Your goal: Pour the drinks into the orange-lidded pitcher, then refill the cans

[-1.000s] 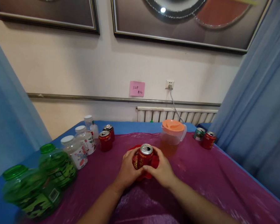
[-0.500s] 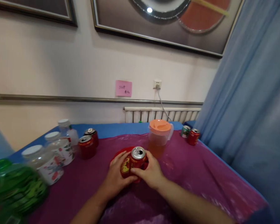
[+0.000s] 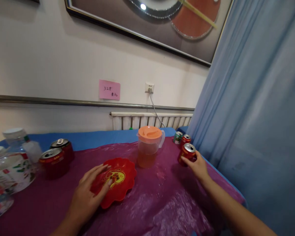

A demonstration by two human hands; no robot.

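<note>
My right hand (image 3: pixel 199 166) grips a red drink can (image 3: pixel 186 155) with an opened silver top. It holds the can at the right of the table, just in front of another red can (image 3: pixel 186 139) and a green can (image 3: pixel 178 137). My left hand (image 3: pixel 88 188) is open, fingers apart, over the left edge of a red scalloped plate (image 3: pixel 125 186) with a yellow print. Whether its fingers touch the plate I cannot tell. Between my hands, farther back, stands a clear pitcher (image 3: pixel 147 154) with an orange lid and amber liquid in it.
At the left stand two dark red cans, the nearer red can (image 3: pixel 54 165) partly overlapping the other. Beyond them are clear jars (image 3: pixel 9 170) with white lids. A purple plastic sheet (image 3: pixel 162 193) covers the blue table. A blue curtain (image 3: pixel 226 98) hangs along the right side.
The red can has gone from between both hands above the plate to the right in my right hand. My left hand has let go of it. The view has turned right.
</note>
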